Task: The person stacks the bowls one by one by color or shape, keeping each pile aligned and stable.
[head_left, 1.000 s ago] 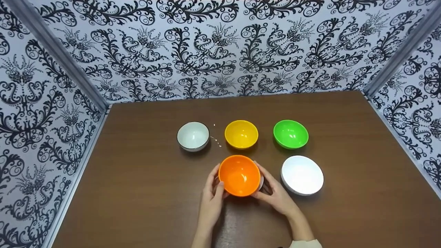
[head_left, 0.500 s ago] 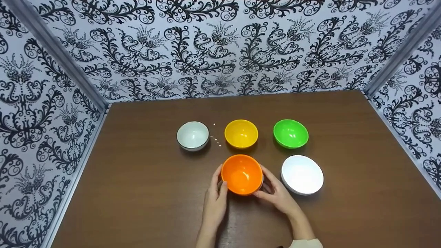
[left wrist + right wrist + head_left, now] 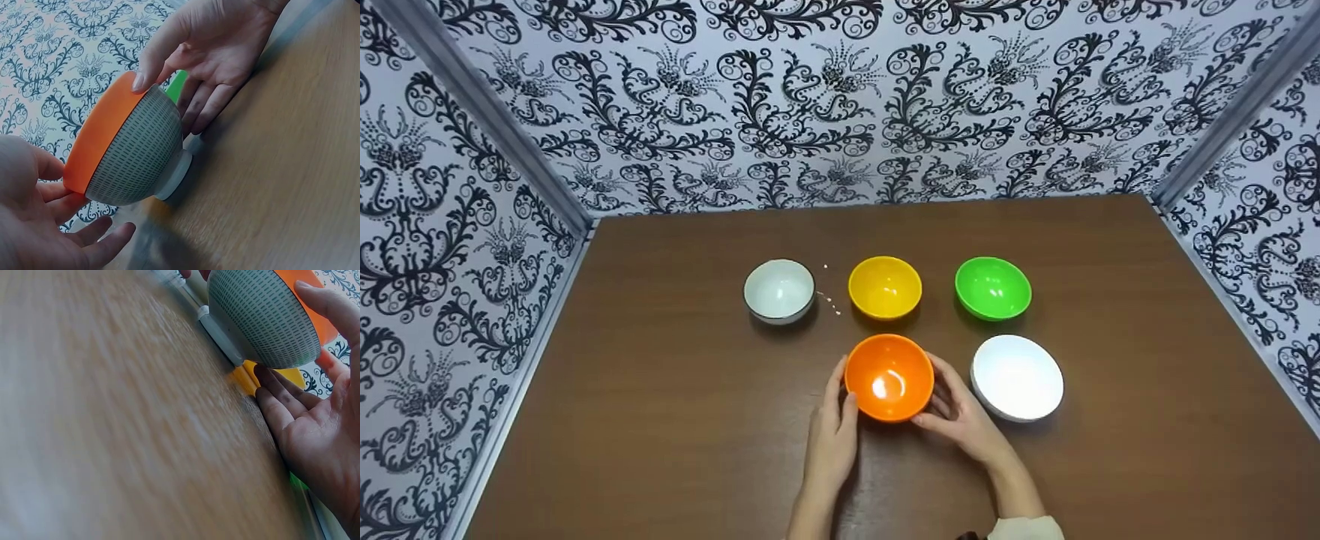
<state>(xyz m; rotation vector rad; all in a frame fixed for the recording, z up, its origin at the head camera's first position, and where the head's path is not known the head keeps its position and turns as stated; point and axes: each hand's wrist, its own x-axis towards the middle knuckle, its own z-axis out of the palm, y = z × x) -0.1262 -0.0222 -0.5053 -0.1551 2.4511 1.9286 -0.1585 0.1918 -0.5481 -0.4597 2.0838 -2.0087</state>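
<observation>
An orange bowl (image 3: 889, 378) sits nested in a pale bowl with green dashes (image 3: 140, 152), its orange wall standing above the patterned rim. From above, the orange bowl hides the patterned one. My left hand (image 3: 832, 439) holds the orange bowl's left side with thumb and fingers. On the opposite side my right hand (image 3: 964, 416) grips it, thumb near the rim. In the right wrist view, the patterned bowl's foot (image 3: 222, 340) appears to rest on the table; the other fingers of my right hand (image 3: 320, 422) extend beside and below the bowl.
A white bowl (image 3: 1017, 378) stands just right of my right hand. Behind are a pale dark-rimmed bowl (image 3: 779, 292), a yellow bowl (image 3: 885, 288) and a green bowl (image 3: 993, 289). Small white specks (image 3: 830, 300) lie on the brown table (image 3: 660, 420). Patterned walls enclose the back and sides.
Both hands have shifted the orange bowl slightly right. The pale rim that showed at its right side is now covered by it in the head view. The other bowls have stayed put.
</observation>
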